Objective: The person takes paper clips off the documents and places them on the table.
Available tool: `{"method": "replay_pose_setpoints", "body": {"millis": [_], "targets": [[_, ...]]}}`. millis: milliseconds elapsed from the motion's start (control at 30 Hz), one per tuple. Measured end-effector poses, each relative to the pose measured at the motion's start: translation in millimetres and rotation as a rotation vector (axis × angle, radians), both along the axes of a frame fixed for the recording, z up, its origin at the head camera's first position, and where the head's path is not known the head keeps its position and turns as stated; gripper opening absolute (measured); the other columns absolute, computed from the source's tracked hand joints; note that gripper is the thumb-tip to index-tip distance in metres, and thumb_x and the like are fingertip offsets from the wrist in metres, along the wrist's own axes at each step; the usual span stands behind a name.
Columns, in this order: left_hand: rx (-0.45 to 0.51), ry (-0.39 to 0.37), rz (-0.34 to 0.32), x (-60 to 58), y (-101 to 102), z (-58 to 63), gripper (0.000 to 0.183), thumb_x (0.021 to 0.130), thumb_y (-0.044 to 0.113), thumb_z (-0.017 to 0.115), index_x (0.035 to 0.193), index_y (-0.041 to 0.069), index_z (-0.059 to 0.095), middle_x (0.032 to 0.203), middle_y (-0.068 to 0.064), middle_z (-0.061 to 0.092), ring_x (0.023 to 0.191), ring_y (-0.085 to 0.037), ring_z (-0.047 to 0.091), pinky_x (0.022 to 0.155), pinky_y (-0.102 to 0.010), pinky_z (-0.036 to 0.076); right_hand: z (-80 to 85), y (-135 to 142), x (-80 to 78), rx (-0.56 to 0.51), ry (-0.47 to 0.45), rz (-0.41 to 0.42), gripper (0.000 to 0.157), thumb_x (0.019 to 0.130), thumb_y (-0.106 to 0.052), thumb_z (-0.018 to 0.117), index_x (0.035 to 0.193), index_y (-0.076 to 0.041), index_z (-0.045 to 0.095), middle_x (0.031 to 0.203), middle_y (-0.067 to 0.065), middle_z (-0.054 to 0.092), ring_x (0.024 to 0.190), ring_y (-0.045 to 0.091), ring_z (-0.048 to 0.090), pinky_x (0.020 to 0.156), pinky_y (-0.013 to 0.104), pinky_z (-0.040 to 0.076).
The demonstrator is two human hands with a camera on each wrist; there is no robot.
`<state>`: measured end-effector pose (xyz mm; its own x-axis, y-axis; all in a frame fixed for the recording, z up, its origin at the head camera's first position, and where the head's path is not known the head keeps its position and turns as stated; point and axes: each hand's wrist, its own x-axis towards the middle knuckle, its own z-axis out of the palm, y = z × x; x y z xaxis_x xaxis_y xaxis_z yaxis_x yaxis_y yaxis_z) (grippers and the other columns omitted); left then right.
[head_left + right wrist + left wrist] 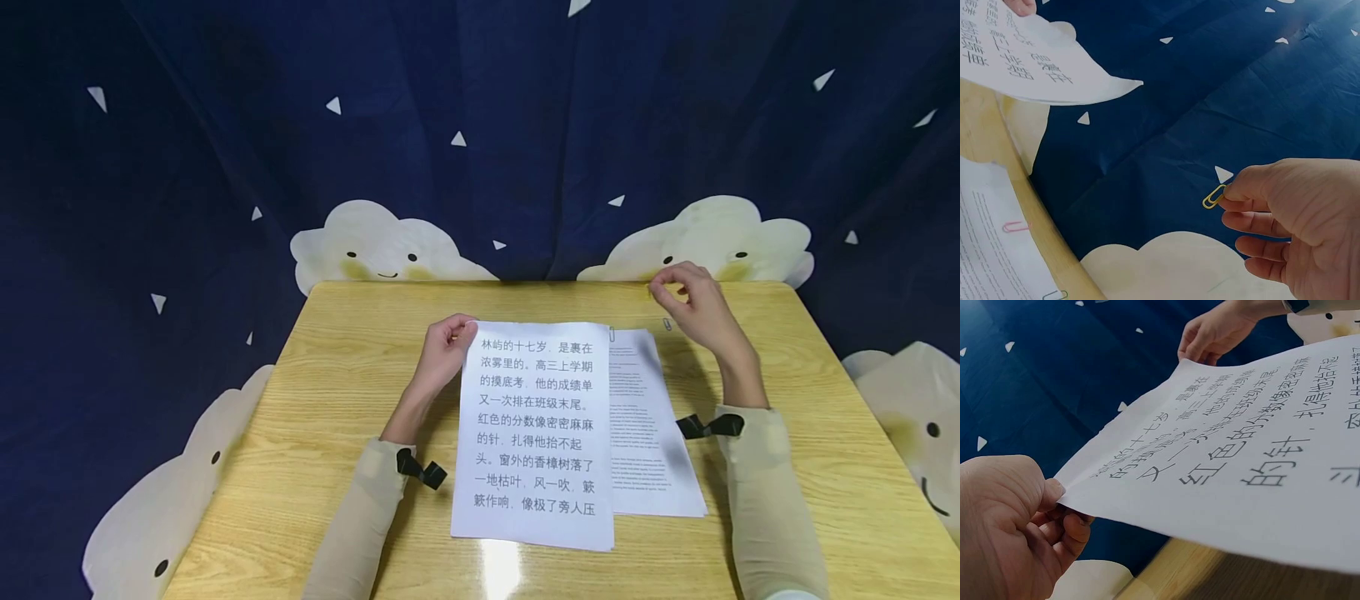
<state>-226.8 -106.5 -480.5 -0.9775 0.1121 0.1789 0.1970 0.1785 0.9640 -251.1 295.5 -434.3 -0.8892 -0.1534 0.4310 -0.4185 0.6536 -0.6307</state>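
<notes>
My left hand [447,350] pinches the upper left corner of a sheet of paper [536,433] printed with large Chinese characters. In the left wrist view the thumb lies over that corner, and the sheet [1222,462] is raised above the table. My right hand [697,304] is off to the right, beyond the sheet's top edge. Between its thumb and index finger it pinches a yellow paper clip [1214,197], seen best in the right wrist view. The other fingers are partly bent. Part of a second, small-print paper [648,433] is hidden beneath the large-print sheet.
A pink paper clip [1016,227] and a green paper clip [1055,295] are at the small-print paper's edge. The wooden table [337,367] ends at a dark blue curtain [465,83] with white clouds and triangles.
</notes>
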Motion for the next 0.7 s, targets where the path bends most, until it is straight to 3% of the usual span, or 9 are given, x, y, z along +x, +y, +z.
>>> {"method": "replay_pose_setpoints", "body": {"millis": [133,367,700], "targets": [[0.002,-0.012,-0.010,1.7,0.8,4.4,0.025,0.109,0.008,0.054,0.112,-0.009,0.071,0.090,-0.027,0.070,0.068,-0.019,0.063,0.059,-0.024,0.048,-3.6,3.9,-2.2,-0.004,-0.026,-0.007,0.019,0.106,-0.012,0.061,0.107,0.005,0.067,0.112,0.021,0.064,0.109,0.031,0.051,0.085,0.041,0.035],[0.008,-0.019,-0.019,18.2,2.2,30.7,0.022,0.108,0.004,0.054,0.110,-0.012,0.069,0.089,-0.027,0.069,0.068,-0.020,0.063,0.059,-0.024,0.048,-10.4,7.5,-6.1,-0.008,-0.077,-0.013,0.024,0.108,-0.016,0.058,0.111,0.006,0.066,0.114,0.022,0.062,0.109,0.033,0.050,0.087,0.045,0.036],[0.017,-0.005,-0.026,18.1,1.8,30.5,0.022,0.108,0.003,0.054,0.110,-0.013,0.069,0.088,-0.028,0.069,0.067,-0.020,0.062,0.059,-0.024,0.048,-18.5,13.5,-9.1,0.017,-0.091,-0.023,0.025,0.109,-0.016,0.055,0.112,0.007,0.064,0.115,0.023,0.061,0.107,0.030,0.050,0.086,0.041,0.038]]}}
